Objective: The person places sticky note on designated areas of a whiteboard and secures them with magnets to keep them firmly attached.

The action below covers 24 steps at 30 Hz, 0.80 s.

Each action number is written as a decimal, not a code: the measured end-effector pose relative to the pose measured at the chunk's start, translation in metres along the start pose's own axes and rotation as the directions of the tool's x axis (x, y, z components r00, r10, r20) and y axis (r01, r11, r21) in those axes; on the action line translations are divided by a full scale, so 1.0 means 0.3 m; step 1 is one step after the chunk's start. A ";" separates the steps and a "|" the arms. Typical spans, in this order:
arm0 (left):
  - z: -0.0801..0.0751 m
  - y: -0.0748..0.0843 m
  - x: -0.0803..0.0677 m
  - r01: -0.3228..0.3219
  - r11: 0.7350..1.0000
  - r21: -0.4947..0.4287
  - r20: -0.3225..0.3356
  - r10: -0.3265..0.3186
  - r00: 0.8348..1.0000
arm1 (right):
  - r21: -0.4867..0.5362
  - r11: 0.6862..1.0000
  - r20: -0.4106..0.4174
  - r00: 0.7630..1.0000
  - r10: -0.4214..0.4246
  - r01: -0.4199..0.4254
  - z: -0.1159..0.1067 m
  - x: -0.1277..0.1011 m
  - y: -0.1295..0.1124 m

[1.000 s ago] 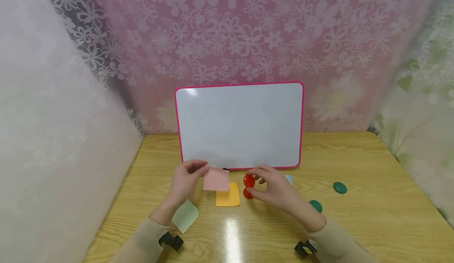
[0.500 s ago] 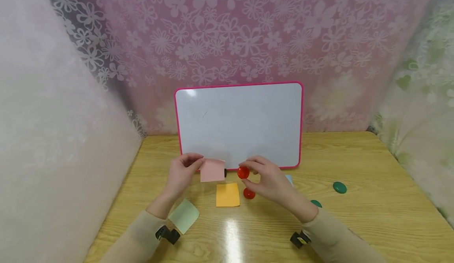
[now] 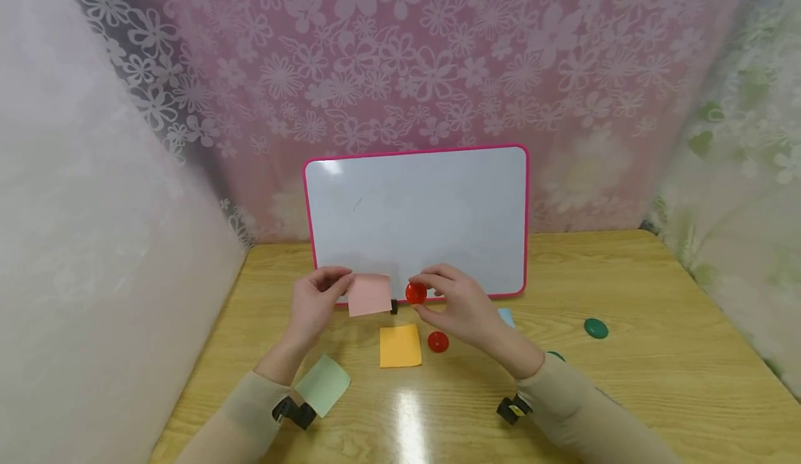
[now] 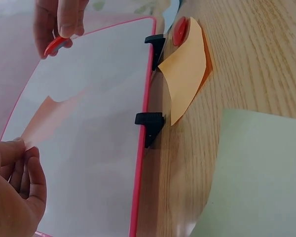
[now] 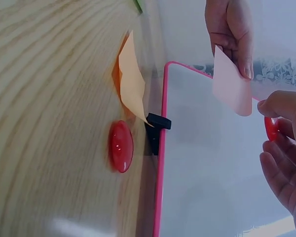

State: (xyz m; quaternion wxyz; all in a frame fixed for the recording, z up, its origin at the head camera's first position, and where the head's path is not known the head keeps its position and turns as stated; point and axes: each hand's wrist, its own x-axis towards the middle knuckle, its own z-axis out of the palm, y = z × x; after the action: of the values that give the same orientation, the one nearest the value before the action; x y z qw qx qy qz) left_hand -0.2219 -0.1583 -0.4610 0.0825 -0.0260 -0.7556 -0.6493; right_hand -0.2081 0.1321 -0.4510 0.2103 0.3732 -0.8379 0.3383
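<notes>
My left hand [image 3: 316,302] pinches a pink sticky note [image 3: 369,295] by its left edge, in front of the lower left of a whiteboard [image 3: 416,220] with a pink frame. Between thumb and fingers of my right hand [image 3: 459,305] is a red round magnet [image 3: 416,293], held up just right of the note. The right wrist view has the note [image 5: 232,84] close to the board, with the red magnet [image 5: 271,128] near it in the fingers. A second red magnet [image 3: 438,342] lies on the table beside an orange sticky note [image 3: 400,346].
A pale green note [image 3: 323,385] lies near my left forearm. Behind my right hand a blue note [image 3: 507,317] shows in part. One green magnet [image 3: 596,328] is at the right; another is mostly hidden by my right arm. Black clips [image 4: 150,121] support the board's lower edge.
Both hands have risen toward the board and shifted left. The pink note has moved off the orange one, and the right hand has lifted its magnet away from the other red magnet.
</notes>
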 end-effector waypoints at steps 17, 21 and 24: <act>0.011 0.022 0.041 -0.016 1.000 -0.007 -0.039 0.016 0.999 | -0.010 0.999 -0.081 0.996 -0.041 0.040 0.018 0.099 0.012; 0.015 0.018 0.048 -0.018 1.000 -0.021 -0.053 0.017 0.998 | -0.014 0.999 -0.083 0.996 -0.043 0.043 0.018 0.109 0.010; 0.008 0.031 0.051 -0.031 0.999 -0.020 -0.058 0.029 0.998 | -0.006 0.999 -0.081 0.996 -0.037 0.036 0.012 0.125 0.003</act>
State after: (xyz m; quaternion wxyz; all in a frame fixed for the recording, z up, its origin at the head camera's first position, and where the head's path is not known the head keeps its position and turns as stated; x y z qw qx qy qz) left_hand -0.2359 -0.1557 -0.4499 0.1136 -0.0194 -0.7456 -0.6563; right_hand -0.2329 0.1118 -0.4310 0.2514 0.3739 -0.8224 0.3474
